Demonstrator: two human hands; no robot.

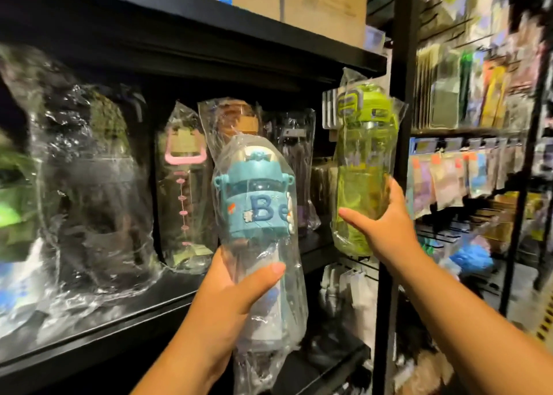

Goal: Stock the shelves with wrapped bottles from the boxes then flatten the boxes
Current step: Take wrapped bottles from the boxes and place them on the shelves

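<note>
Two wrapped bottles are held upright, caps up, long axes near vertical, both in crinkly clear film. The left hand [236, 293] curls round the clear lower body of the blue bottle [257, 206], its rubbery blue sleeve above the grip, in front of the black shelf [89, 339]. The right hand [386, 227] clasps the translucent green bottle [362, 170] low down, thumb across the front, seemingly at the shelf's right end.

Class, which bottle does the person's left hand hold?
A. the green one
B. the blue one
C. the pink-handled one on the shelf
B: the left hand grips the wrapped blue bottle, while the right hand holds the green bottle.
</note>
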